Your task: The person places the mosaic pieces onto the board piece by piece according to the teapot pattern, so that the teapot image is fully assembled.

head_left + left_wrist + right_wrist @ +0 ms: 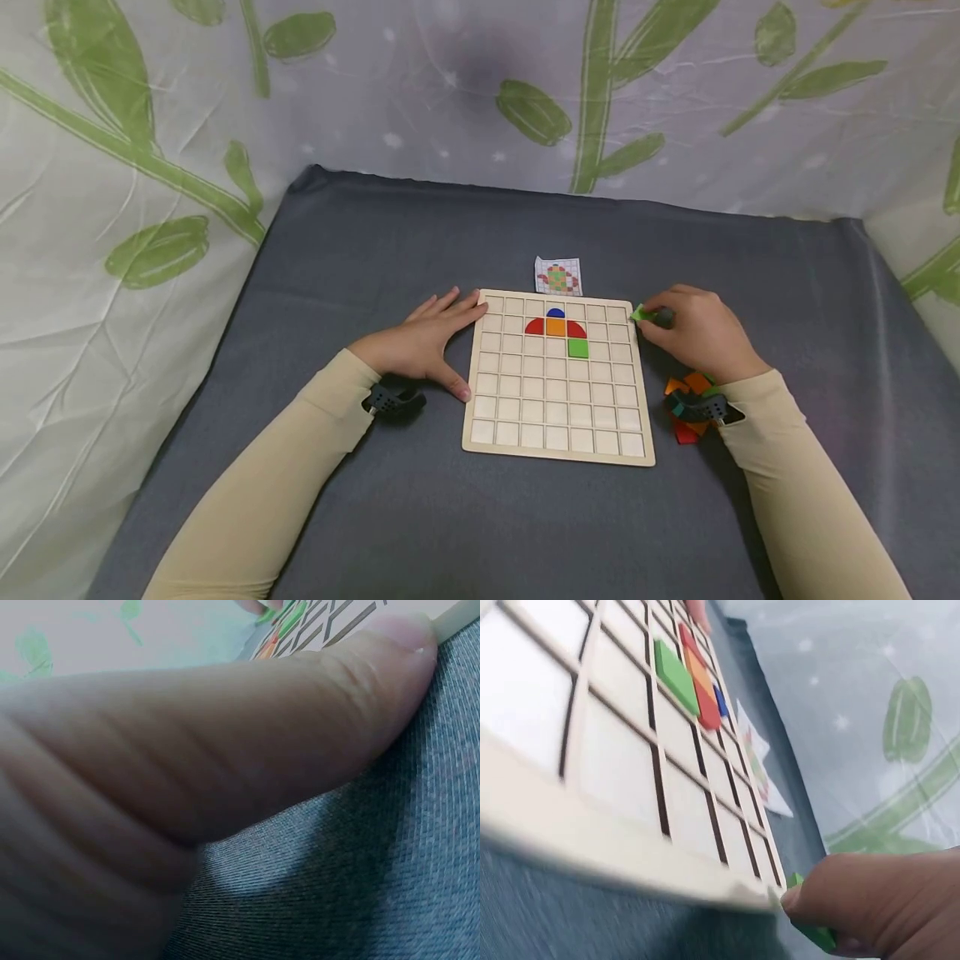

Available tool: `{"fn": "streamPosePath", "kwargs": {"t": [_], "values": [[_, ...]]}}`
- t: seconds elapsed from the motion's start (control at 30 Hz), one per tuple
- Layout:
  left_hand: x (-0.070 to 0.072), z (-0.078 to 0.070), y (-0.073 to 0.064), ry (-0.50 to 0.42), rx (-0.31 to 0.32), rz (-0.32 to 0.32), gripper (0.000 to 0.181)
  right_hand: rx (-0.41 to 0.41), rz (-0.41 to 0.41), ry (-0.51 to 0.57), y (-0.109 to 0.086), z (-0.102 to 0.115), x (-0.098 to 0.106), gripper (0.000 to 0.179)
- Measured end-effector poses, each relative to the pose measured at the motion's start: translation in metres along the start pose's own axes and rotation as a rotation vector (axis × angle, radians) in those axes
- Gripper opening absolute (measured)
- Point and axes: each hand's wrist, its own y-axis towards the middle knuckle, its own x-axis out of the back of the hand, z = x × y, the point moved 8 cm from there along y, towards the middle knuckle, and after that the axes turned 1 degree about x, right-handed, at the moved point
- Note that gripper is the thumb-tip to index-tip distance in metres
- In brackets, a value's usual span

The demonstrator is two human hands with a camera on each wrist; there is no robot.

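Note:
A wooden grid board lies flat on the cloth. In its upper rows sit a blue half-round piece, an orange square, two red quarter-round pieces and a green square. My left hand rests at the board's left side, fingers spread, with fingertips on the upper rim; its thumb touches the edge. Just off the upper right corner, my right hand pinches a green piece, mostly covered by the fingers.
Beyond the board's top edge lies a small printed pattern card. Loose orange, red and green pieces are piled right of the board, partly under the right wrist. Grey cloth covers the table, and a leaf-patterned curtain hangs behind.

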Motion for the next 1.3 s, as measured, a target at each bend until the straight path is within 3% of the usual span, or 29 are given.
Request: {"fn": "streamPosePath", "kwargs": {"t": [0.2,0.43,0.8,0.97,1.3], "values": [[0.0,0.001,0.0,0.005,0.004,0.0,0.136,0.059,-0.032,0.058,0.001,0.023,-0.002,0.013],[-0.001,0.0,0.003,-0.005,-0.007,0.013,0.135,0.109,0.018,0.112,-0.001,0.054,-0.013,0.009],[0.002,-0.002,-0.003,-0.023,0.001,0.004,0.136,0.342,0.027,0.077,0.007,0.103,-0.03,0.009],[0.001,-0.002,-0.003,-0.026,-0.001,0.013,0.136,0.387,0.036,0.072,0.009,0.111,-0.035,0.011],[0.002,-0.002,-0.003,-0.034,-0.003,0.009,0.136,0.388,0.068,0.101,0.01,0.109,-0.042,0.011]]}}
